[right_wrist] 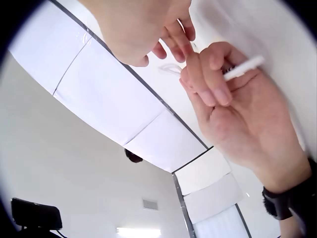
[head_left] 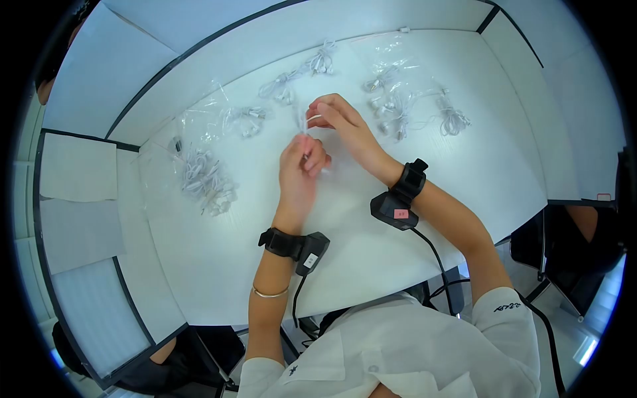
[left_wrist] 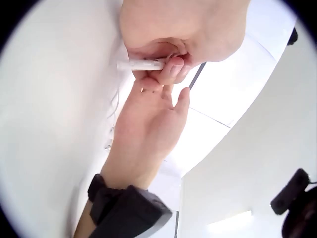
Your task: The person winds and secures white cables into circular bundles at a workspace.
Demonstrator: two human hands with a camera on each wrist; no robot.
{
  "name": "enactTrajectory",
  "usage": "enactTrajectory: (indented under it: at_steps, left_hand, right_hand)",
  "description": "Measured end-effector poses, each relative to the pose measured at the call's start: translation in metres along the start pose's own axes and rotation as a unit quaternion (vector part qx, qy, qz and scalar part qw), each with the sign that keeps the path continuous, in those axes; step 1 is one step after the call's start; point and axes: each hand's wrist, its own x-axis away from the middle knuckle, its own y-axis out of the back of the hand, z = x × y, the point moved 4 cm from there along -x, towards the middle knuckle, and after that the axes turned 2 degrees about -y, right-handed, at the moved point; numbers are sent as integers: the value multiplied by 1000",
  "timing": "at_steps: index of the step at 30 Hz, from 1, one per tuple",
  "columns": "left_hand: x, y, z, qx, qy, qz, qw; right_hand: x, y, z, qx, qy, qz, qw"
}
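My left hand [head_left: 302, 166] grips a white cable [head_left: 301, 123] above the middle of the white table, with its fingers curled into the palm. A slim white rod-like piece [left_wrist: 140, 65] sticks out of that grip. From the left hand's far side comes a thin white loop [right_wrist: 171, 68] of the cable. My right hand [head_left: 345, 126] hovers just beyond and to the right, fingers loosely bent beside the loop and thumb apart from them. The fingertips of both hands overlap in the left wrist view.
Coiled white cables [head_left: 202, 172] lie at left, with another bundle [head_left: 249, 116] further back. More coils [head_left: 322, 61] lie at the rear. White earphones [head_left: 395, 109] and a coil [head_left: 453, 121] lie at right, near clear plastic bags [head_left: 398, 53]. Low partitions [head_left: 398, 16] border the table.
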Motion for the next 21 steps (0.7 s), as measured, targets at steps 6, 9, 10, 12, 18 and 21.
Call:
enactTrajectory:
  at_steps: [6,9,10,12,18,21]
  left_hand:
    - [-6,43,-14,130,-66,-83,986]
    - [-6,50,-18,125,-79,-87,985]
    - [-6,50,-17,121,-77,-89,986]
    - [-6,48,-16,119,-71,-94,986]
    - [-7,43,-15,33,-58,-110,992]
    - [-6,38,-16,-50,-61,-127,989]
  right_hand:
    - [6,-6,5,336,-15,148,930]
    - [12,-13,15,462,18,189,866]
    - [13,-13,17,491,19,198,848]
    - [13,-13,18,516,52,181,836]
    - [12,-15,29,499,115,152,845]
    - [13,-19,36,495,155,154,841]
